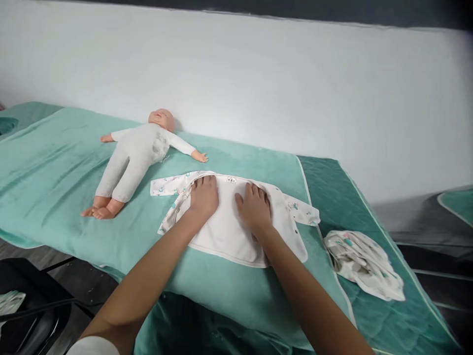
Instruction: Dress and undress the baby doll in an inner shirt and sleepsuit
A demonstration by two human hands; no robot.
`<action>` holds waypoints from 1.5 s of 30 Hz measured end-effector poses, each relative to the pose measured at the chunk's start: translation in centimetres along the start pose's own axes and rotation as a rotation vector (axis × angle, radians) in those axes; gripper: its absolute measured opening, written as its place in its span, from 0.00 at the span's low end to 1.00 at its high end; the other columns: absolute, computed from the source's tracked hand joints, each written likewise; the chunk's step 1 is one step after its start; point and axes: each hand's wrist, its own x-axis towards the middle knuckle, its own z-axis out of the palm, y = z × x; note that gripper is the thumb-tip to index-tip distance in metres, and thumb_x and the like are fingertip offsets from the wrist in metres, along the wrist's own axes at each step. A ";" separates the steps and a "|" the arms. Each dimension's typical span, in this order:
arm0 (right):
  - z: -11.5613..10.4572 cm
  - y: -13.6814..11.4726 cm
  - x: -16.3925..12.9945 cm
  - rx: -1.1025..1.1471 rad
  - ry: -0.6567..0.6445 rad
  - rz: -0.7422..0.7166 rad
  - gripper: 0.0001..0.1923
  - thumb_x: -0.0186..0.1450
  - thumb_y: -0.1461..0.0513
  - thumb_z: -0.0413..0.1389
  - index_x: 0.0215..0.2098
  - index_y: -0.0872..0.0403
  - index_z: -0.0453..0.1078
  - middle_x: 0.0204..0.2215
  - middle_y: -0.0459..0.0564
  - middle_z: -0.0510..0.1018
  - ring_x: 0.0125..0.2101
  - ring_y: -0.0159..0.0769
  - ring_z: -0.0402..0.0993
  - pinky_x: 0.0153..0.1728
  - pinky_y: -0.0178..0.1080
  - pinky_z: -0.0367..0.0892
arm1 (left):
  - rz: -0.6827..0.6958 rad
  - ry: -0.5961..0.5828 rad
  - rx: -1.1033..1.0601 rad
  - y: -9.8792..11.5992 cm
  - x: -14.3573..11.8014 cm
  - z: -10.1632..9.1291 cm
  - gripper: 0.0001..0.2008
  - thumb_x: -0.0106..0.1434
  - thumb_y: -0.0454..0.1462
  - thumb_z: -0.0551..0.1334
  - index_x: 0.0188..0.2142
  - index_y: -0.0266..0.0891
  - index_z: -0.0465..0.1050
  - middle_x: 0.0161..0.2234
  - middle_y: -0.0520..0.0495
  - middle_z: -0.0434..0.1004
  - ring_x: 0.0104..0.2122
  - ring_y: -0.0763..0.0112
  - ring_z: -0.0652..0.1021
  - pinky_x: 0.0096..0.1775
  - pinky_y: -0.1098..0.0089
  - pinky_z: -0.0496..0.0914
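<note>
A small white baby shirt [229, 222] with patterned sleeves lies spread on the green blanket, its plain inside facing up and a tag showing at the neck. Flat on its left part rests my left hand [204, 196], open, fingertips near the upper edge by the folded front flap. My right hand [255, 206] lies open on the right part, thumb apart and fingers on the cloth. Neither hand visibly grips the fabric. Beyond the shirt to the left, a baby doll [136, 153] in white lies on its back with arms spread.
A light green blanket [66, 158] covers the bed against a white wall [258, 84]. On the darker green cover [325, 182] at right sits a crumpled patterned cloth [364, 264]. A black chair [33, 301] stands at lower left.
</note>
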 end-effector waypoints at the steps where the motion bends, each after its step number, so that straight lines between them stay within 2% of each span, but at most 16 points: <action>1: -0.2 -0.1 0.1 -0.012 0.012 -0.006 0.29 0.73 0.55 0.42 0.65 0.64 0.58 0.64 0.65 0.64 0.62 0.58 0.59 0.59 0.56 0.60 | -0.018 -0.008 -0.015 0.3 0.1 -0.1 0.23 0.71 0.36 0.50 0.63 0.33 0.60 0.61 0.33 0.65 0.61 0.49 0.66 0.60 0.47 0.63; 8: -0.5 0.1 0.3 -0.024 0.041 -0.014 0.29 0.73 0.53 0.40 0.67 0.60 0.56 0.67 0.63 0.60 0.63 0.58 0.56 0.55 0.55 0.64 | -0.065 -0.027 -0.045 1.9 0.9 -0.3 0.27 0.71 0.38 0.48 0.68 0.36 0.55 0.65 0.32 0.60 0.63 0.45 0.62 0.58 0.41 0.62; 15: -0.8 1.0 3.7 -0.049 0.020 -0.021 0.31 0.74 0.51 0.39 0.69 0.59 0.54 0.68 0.64 0.58 0.64 0.58 0.54 0.55 0.57 0.65 | -0.099 -0.033 -0.004 2.2 4.3 1.1 0.27 0.70 0.40 0.49 0.67 0.38 0.57 0.66 0.34 0.59 0.64 0.45 0.61 0.58 0.41 0.62; 18: -0.1 1.3 5.3 -0.043 0.035 -0.015 0.31 0.73 0.50 0.39 0.68 0.58 0.54 0.68 0.63 0.57 0.65 0.58 0.53 0.55 0.57 0.64 | -0.094 0.000 0.020 1.9 5.5 2.1 0.26 0.71 0.41 0.48 0.67 0.38 0.58 0.66 0.34 0.60 0.64 0.46 0.61 0.59 0.43 0.63; 21: 0.9 1.8 6.1 -0.021 0.008 -0.004 0.32 0.74 0.50 0.37 0.69 0.59 0.54 0.67 0.63 0.58 0.65 0.56 0.54 0.60 0.56 0.60 | -0.046 0.030 0.025 1.3 6.0 3.1 0.26 0.73 0.43 0.44 0.67 0.39 0.59 0.64 0.35 0.64 0.63 0.50 0.64 0.60 0.49 0.63; 24: 1.7 2.1 6.3 -0.014 -0.023 0.003 0.33 0.74 0.49 0.35 0.70 0.59 0.52 0.67 0.63 0.58 0.65 0.56 0.54 0.62 0.54 0.57 | -0.023 0.035 0.027 0.9 6.1 3.7 0.27 0.73 0.44 0.42 0.67 0.38 0.58 0.64 0.36 0.64 0.64 0.52 0.64 0.62 0.53 0.62; 31: 2.1 2.0 6.6 -0.043 -0.037 0.005 0.34 0.74 0.49 0.35 0.71 0.59 0.50 0.68 0.62 0.56 0.66 0.56 0.52 0.62 0.54 0.56 | -0.035 0.037 0.035 1.0 6.0 3.5 0.28 0.73 0.44 0.43 0.67 0.35 0.58 0.65 0.35 0.63 0.65 0.52 0.63 0.63 0.55 0.61; 38: 2.0 2.1 6.2 -0.032 -0.114 -0.028 0.36 0.74 0.48 0.34 0.73 0.59 0.45 0.71 0.64 0.50 0.68 0.57 0.48 0.62 0.59 0.56 | -0.108 0.041 0.021 1.4 5.0 3.6 0.30 0.73 0.44 0.44 0.68 0.27 0.55 0.67 0.31 0.59 0.67 0.52 0.60 0.66 0.55 0.56; 41: 2.1 2.2 5.8 -0.045 -0.151 -0.043 0.37 0.74 0.47 0.33 0.73 0.59 0.44 0.72 0.64 0.46 0.70 0.56 0.45 0.63 0.61 0.53 | -0.116 0.044 0.015 1.4 4.1 3.5 0.31 0.72 0.43 0.44 0.68 0.24 0.55 0.67 0.29 0.59 0.67 0.52 0.60 0.66 0.54 0.54; 45: 2.2 2.2 4.9 -0.106 -0.145 -0.091 0.38 0.74 0.47 0.34 0.73 0.64 0.44 0.72 0.66 0.43 0.71 0.53 0.40 0.67 0.56 0.46 | -0.087 0.031 0.031 1.4 2.8 3.4 0.32 0.72 0.43 0.43 0.68 0.22 0.54 0.68 0.30 0.57 0.68 0.51 0.58 0.68 0.53 0.50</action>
